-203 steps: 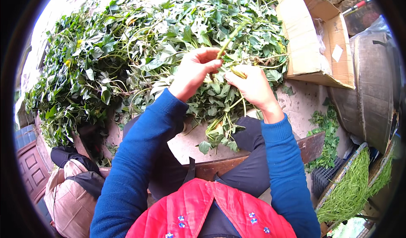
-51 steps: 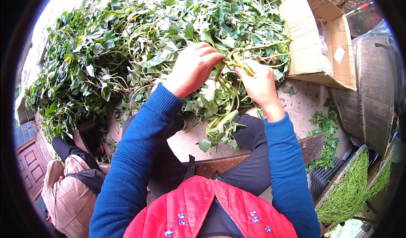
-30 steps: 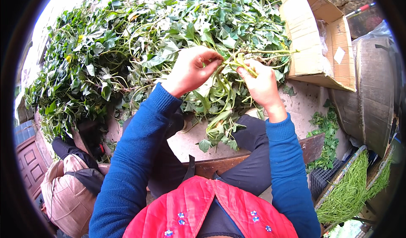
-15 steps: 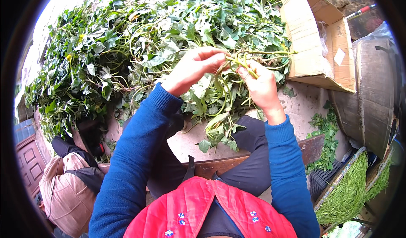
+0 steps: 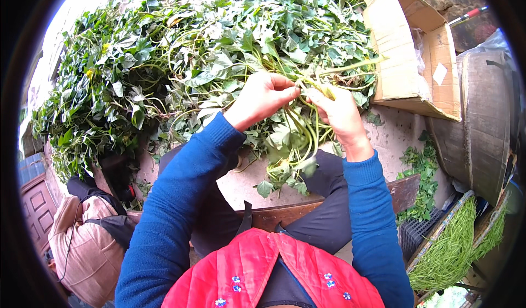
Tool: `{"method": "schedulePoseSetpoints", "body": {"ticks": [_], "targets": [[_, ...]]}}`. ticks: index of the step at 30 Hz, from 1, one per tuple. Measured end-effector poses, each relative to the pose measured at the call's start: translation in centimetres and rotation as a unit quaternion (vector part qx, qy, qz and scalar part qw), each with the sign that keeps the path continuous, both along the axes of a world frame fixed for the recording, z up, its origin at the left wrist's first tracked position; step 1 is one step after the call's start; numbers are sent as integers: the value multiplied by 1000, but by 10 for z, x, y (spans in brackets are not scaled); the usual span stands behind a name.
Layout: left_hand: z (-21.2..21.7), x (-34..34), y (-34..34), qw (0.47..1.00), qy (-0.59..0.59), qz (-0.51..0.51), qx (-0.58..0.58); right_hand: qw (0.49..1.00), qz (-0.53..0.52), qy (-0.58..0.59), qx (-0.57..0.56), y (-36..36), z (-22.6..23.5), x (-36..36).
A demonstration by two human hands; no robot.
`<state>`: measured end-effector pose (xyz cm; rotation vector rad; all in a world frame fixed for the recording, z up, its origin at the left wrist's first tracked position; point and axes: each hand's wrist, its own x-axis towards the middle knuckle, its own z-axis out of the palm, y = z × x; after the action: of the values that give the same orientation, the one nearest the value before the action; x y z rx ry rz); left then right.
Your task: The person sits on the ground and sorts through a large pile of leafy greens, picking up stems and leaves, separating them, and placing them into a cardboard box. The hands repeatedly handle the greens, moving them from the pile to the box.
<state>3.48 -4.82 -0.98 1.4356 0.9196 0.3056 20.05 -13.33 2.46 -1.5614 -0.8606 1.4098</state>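
My right hand (image 5: 342, 113) is closed round a small bunch of green leafy vine stems (image 5: 311, 135). Their leaves hang down over my knees, while cut-looking ends stick out to the right toward the box. Close beside it, my left hand (image 5: 264, 100) pinches thumb to forefinger at the stems, apparently on one thin stalk. The exact spot between those fingertips is too small to make out. Behind both hands spreads a large heap of leafy green vines (image 5: 181, 50).
An open cardboard box (image 5: 392, 50) stands at the far right, with a large flattened carton (image 5: 485, 111) beside it. Thin green stems (image 5: 449, 248) fill a crate at lower right. A wooden board (image 5: 402, 192) crosses near my legs. Another person (image 5: 90, 242) sits at lower left.
My left hand has shifted slightly right and down, close against the right hand. The bunch has swung a little, its stems now hanging more bowed below my hands.
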Motion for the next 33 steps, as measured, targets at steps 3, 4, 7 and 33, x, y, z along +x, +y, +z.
{"method": "schedulePoseSetpoints", "body": {"ticks": [3,4,7,33], "targets": [[-2,7,-13,921,68,-17,382,989,-13,127,-79,-3,-4,7],[-8,9,-17,874,77,-12,480,987,-32,139,-80,-2,-2,0],[-23,15,-23,813,131,-48,565,977,-45,190,-83,-2,-8,2],[3,-11,21,973,-117,104,-168,926,-55,-358,106,17,-46,43]]}}
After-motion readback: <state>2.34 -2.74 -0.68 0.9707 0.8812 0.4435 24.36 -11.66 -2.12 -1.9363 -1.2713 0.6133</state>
